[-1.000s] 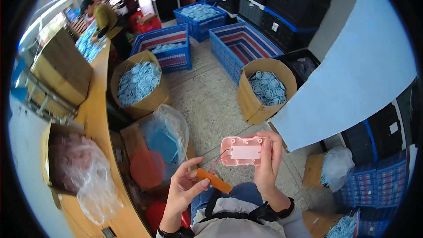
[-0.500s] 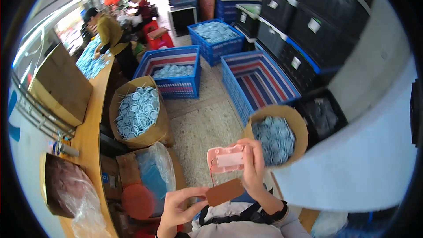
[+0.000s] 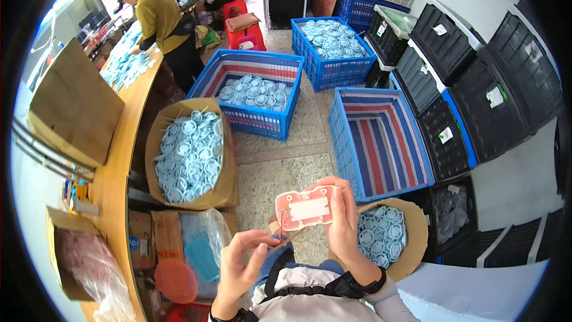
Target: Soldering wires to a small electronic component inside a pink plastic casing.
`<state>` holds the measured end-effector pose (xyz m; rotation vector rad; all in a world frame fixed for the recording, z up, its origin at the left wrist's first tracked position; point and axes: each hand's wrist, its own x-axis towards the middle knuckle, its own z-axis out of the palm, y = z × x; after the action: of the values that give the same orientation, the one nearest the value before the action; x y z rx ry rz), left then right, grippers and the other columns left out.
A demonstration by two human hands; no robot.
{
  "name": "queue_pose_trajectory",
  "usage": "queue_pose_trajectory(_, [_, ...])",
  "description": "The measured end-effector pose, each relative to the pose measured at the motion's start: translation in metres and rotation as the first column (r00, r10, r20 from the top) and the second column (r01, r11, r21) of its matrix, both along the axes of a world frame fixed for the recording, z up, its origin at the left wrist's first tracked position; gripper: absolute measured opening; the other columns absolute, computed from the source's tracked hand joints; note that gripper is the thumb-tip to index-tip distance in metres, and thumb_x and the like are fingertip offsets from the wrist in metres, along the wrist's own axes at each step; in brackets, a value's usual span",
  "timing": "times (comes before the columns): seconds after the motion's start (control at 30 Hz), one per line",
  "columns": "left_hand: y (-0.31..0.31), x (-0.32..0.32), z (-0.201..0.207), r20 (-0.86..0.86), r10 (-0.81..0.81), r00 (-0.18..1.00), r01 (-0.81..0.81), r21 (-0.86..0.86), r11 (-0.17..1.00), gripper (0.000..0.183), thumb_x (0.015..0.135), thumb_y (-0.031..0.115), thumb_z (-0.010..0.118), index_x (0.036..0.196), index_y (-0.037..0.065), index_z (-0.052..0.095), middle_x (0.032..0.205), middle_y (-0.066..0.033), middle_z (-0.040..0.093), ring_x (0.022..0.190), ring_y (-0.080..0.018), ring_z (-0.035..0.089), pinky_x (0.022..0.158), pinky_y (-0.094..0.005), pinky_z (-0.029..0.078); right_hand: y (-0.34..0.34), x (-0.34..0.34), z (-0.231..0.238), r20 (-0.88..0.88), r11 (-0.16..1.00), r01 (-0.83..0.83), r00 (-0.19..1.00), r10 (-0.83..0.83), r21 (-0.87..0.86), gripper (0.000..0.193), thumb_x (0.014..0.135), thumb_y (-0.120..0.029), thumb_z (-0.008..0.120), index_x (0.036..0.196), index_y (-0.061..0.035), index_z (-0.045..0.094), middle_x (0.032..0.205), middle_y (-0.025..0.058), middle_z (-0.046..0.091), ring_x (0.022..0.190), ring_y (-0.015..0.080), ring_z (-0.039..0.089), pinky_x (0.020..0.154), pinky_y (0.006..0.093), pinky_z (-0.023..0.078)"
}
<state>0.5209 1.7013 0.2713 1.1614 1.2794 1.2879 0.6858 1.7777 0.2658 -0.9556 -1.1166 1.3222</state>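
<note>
Pink shell (image 3: 304, 197) in my right grip (image 3: 342, 226), wired to a flat piece at my left grip (image 3: 241, 259)

My right grip is clamped on the right end of the pink shell, the thumb over its edge on the side facing me and the fingers wrapped round behind. The rest of the shell juts out to the left of that grip, apart from my left one, its hollow inner side turned up to me with a white rectangular panel (image 3: 310, 210) in the middle. Thin red wires (image 3: 280, 229) run from the shell's left end to a brownish flat piece (image 3: 291, 239), which I see nearly edge-on.

That piece lies on the near side of the shell, at the fingertips of my left grip and to the right of them. The index fingertip meets it at its left end; whether the thumb presses on it too or stands apart, I cannot tell.

Just to the right of my right grip is a carton (image 3: 417, 232) of light blue ring-shaped parts (image 3: 378, 232). Farther off stands a blue crate (image 3: 344, 143) with a striped lining. On the left, another carton (image 3: 229, 167) holds more such parts, and a wooden counter (image 3: 116, 185) runs along that side, a person (image 3: 161, 18) in a mustard top leaning over its far end
</note>
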Motion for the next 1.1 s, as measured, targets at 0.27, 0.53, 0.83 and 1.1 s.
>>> queue_pose_trajectory(0.27, [0.246, -0.033, 0.012, 0.002, -0.224, 0.975, 0.224, 0.045, 0.974, 0.029, 0.091, 0.018, 0.039, 0.107, -0.004, 0.046, 0.089, -0.0123, 0.06, 0.082, -0.0162, 0.057, 0.074, -0.028, 0.045, 0.193, -0.002, 0.026, 0.111, 1.0, 0.016, 0.994, -0.018, 0.015, 0.028, 0.094, -0.026, 0.029, 0.099, -0.0034, 0.045, 0.085, 0.0035, 0.053, 0.077, 0.0057, 0.053, 0.069, 0.0192, 0.041])
queue_pose_trajectory(0.53, [0.443, 0.002, 0.006, 0.283, -0.391, 0.876, 0.432, -0.1, 0.896, 0.04, 0.093, 0.031, 0.03, 0.107, -0.003, 0.045, 0.09, -0.0128, 0.059, 0.079, -0.0179, 0.059, 0.072, -0.0292, 0.047, 0.38, 0.026, 0.015, 0.132, 0.998, -0.028, 0.991, 0.022, 0.049, 0.027, 0.094, -0.024, 0.031, 0.094, -0.0045, 0.049, 0.079, 0.0014, 0.054, 0.07, 0.0043, 0.05, 0.064, 0.0188, 0.039])
queue_pose_trajectory(0.83, [0.617, 0.042, 0.007, 0.199, -0.17, 0.965, 0.169, 0.026, 0.985, 0.026, 0.09, 0.021, 0.043, 0.106, 0.001, 0.043, 0.095, -0.009, 0.055, 0.089, -0.0127, 0.052, 0.076, -0.0257, 0.042, 0.596, 0.036, 0.003, -0.242, 0.87, -0.46, 0.877, 0.415, -0.178, 0.026, 0.091, -0.03, 0.037, 0.092, -0.007, 0.049, 0.078, 0.0004, 0.054, 0.071, 0.0038, 0.052, 0.062, 0.0177, 0.04])
queue_pose_trajectory(1.1, [0.707, 0.032, 0.0, 0.648, -0.111, 0.754, 0.296, -0.184, 0.937, 0.034, 0.089, 0.022, 0.045, 0.117, 0.005, 0.036, 0.093, -0.0083, 0.058, 0.083, -0.0136, 0.058, 0.071, -0.0266, 0.047, 0.702, 0.02, 0.008, 0.041, 0.909, -0.415, 0.908, 0.417, -0.039, 0.027, 0.092, -0.028, 0.037, 0.089, -0.0054, 0.051, 0.077, -0.0012, 0.053, 0.072, 0.0029, 0.049, 0.063, 0.0176, 0.038])
